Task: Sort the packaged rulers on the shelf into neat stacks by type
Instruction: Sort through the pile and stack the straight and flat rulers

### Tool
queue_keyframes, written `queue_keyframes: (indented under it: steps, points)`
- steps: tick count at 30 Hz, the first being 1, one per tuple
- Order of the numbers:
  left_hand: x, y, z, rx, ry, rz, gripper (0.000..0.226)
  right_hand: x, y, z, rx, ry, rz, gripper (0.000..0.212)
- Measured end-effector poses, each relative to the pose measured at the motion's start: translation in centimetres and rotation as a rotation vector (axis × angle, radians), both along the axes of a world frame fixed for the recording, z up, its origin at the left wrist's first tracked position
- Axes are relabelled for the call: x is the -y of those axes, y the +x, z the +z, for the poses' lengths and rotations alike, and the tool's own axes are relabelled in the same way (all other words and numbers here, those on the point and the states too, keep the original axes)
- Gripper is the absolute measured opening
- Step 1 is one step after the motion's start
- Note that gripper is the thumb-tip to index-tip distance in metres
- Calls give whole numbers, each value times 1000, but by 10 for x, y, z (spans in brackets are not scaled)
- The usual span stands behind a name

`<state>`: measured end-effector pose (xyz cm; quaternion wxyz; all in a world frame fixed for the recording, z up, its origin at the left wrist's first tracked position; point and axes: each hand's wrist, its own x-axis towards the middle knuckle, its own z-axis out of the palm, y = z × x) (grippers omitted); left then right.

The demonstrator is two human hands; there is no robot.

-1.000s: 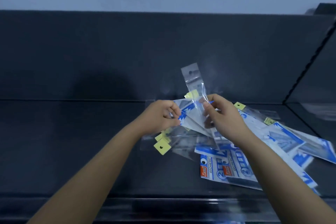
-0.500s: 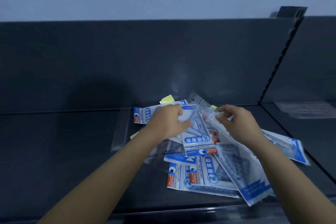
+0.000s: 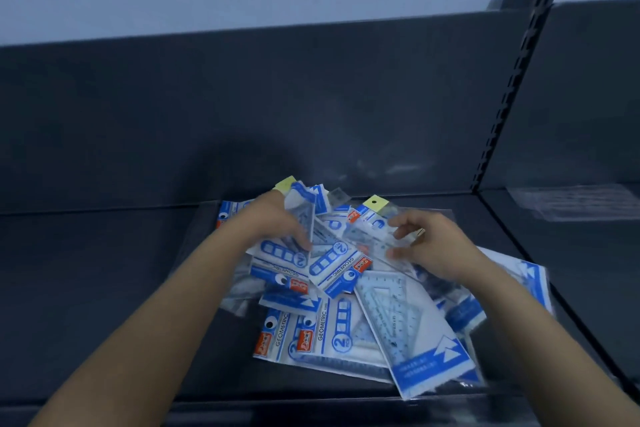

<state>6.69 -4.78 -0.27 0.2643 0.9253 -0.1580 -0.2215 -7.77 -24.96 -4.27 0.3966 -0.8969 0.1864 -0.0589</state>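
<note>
A loose heap of packaged rulers [image 3: 332,333] in clear bags with blue-and-white cards lies on the dark shelf [image 3: 104,288]. Some packs read GEOMETRIC; a long pack with a triangular ruler [image 3: 408,333] slants toward the front edge. Two yellow hang tabs [image 3: 374,203] stick out at the back of the heap. My left hand [image 3: 277,222] grips a tilted pack [image 3: 304,215] at the heap's back left. My right hand [image 3: 429,246] pinches a clear pack [image 3: 377,239] between thumb and fingers at the right.
The shelf's dark back panel [image 3: 242,97] rises just behind the heap. A slotted upright [image 3: 512,87] divides off the neighbouring bay at right, where a clear pack [image 3: 571,201] lies flat. The shelf's front lip [image 3: 311,406] runs below the heap.
The heap now sits closer and lower in view as my head moved in. Both hands shifted on top of the heap, the left gripping a tilted pack and the right pinching another.
</note>
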Motion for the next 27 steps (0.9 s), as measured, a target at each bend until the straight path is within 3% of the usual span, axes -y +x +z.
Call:
queue_keyframes:
  steps: [5, 10, 15, 19, 21, 27]
  points:
    - [-16, -2, 4, -58, -294, 16, 26, 6, -5, 12, -125, -46, 151, 27]
    - [-15, -16, 8, -110, -508, -23, 29, 7, -13, 22, 10, -30, 176, 19]
    - [-7, -20, 13, -79, -522, -145, 26, 13, -42, 31, 217, -2, 90, 20]
    - [16, -26, 14, 0, -558, -245, 11, 13, -82, 37, 231, -104, 18, 17]
    - [35, -33, 11, -9, -625, -278, 7, 14, -105, 38, 225, -176, -32, 30]
    - [94, -74, 12, -13, -670, -454, 12, 30, -170, 39, 210, -247, -212, 39]
